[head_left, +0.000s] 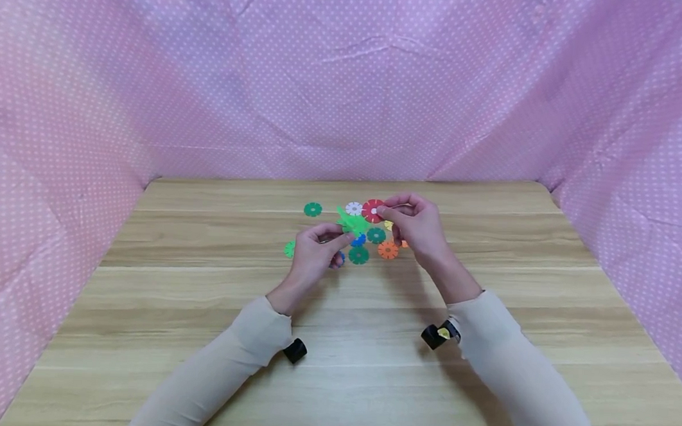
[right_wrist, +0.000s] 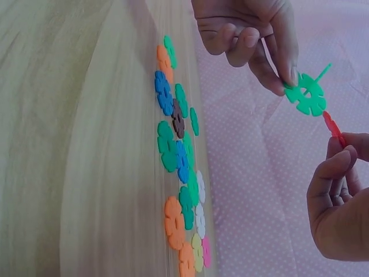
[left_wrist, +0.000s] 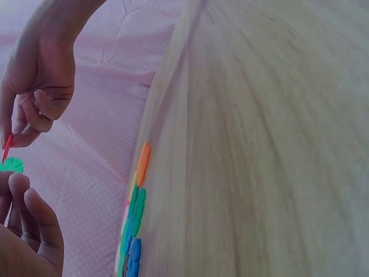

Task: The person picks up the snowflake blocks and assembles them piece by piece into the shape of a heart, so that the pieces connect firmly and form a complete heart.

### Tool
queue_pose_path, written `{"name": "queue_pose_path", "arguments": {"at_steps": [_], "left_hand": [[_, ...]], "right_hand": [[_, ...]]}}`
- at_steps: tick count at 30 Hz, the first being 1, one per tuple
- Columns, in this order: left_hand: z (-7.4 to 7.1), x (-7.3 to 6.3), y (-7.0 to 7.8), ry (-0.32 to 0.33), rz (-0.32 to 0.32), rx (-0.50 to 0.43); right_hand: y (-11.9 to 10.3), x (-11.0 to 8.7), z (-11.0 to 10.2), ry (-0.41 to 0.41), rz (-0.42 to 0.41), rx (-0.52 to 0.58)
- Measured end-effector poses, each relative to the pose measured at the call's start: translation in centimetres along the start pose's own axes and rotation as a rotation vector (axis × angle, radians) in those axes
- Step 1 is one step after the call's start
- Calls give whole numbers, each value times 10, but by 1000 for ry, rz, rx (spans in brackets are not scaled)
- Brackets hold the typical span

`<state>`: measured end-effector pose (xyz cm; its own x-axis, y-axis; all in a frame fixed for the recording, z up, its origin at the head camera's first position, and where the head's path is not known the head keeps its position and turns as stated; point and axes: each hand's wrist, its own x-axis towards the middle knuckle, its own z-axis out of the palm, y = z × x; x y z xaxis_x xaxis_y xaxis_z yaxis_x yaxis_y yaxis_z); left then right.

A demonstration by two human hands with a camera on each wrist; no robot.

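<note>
My left hand pinches light-green slotted snowflake discs by the edge, above the table. In the right wrist view one green disc faces the camera, and a thin green disc stands out from its far edge. Between thumb and fingers my right hand holds a red slotted disc by its edge. That red disc appears edge-on there, its tip right at the green disc's rim. The left wrist view shows the right hand above the left hand.
Loose slotted discs lie on the wooden table beneath and around the hands, including a green disc, a white disc, an orange disc and a blue disc. Pink dotted cloth hangs behind and on both sides.
</note>
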<state>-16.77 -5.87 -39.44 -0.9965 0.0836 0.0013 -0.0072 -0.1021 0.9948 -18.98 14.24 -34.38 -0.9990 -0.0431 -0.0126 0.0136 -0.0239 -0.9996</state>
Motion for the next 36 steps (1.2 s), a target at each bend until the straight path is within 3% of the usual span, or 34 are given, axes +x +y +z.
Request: {"name": "queue_pose_path", "arguments": {"at_steps": [19, 36], "left_hand": [[4, 2, -2, -2, 39, 34], [3, 2, -1, -11, 9, 6]], "right_hand": [[0, -6, -2, -40, 6, 30], [7, -6, -6, -143, 9, 50]]}}
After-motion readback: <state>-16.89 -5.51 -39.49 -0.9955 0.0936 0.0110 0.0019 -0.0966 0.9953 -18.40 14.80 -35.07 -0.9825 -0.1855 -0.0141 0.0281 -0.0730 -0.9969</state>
